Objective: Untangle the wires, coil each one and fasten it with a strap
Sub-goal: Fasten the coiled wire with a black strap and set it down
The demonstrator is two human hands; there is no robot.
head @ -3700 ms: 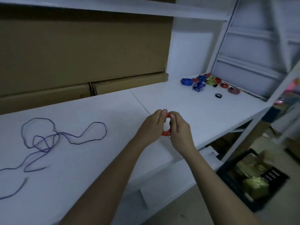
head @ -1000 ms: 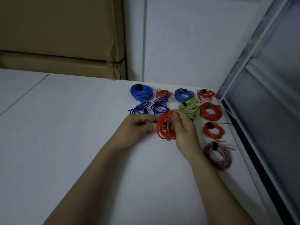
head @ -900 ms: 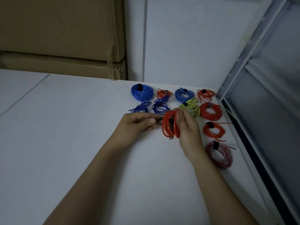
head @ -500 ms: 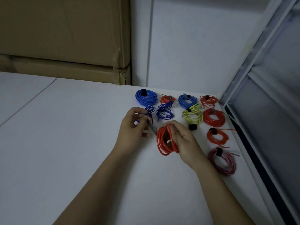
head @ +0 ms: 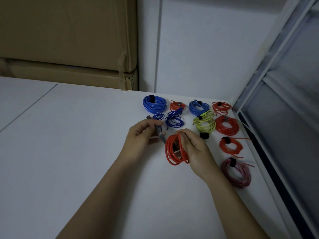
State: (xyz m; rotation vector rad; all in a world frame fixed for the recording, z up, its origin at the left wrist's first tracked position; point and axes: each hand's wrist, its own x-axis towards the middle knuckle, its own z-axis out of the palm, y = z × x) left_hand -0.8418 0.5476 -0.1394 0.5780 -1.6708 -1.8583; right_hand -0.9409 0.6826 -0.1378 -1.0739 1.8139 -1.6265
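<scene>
**Inspector:** Item under work is the red coil [head: 175, 149], held just above the desk [head: 69, 144] near its far right corner. The right hand [head: 195, 147] has its grip clamped on the coil's right side, fingers through the loops. The left hand [head: 143, 135] pinches a grey strap [head: 159, 134], which reaches toward the coil.

**Assessor:** Handling?

**Inspector:** Judged light and springy; the smooth insulation looks slippery, so the loops would fan out if released. Best held across the whole bundle, where the strap must pass. Whether the strap is already threaded through, I cannot tell; the light is dim.

**Assessor:** Surroundings?

**Inspector:** White, smooth desk. Strapped coils [head: 226, 125] in blue, red, yellow and pink lie along its right edge and far right corner. Cardboard boxes [head: 69, 40] stand against the far edge, and a metal frame [head: 276, 83] borders the right.
</scene>
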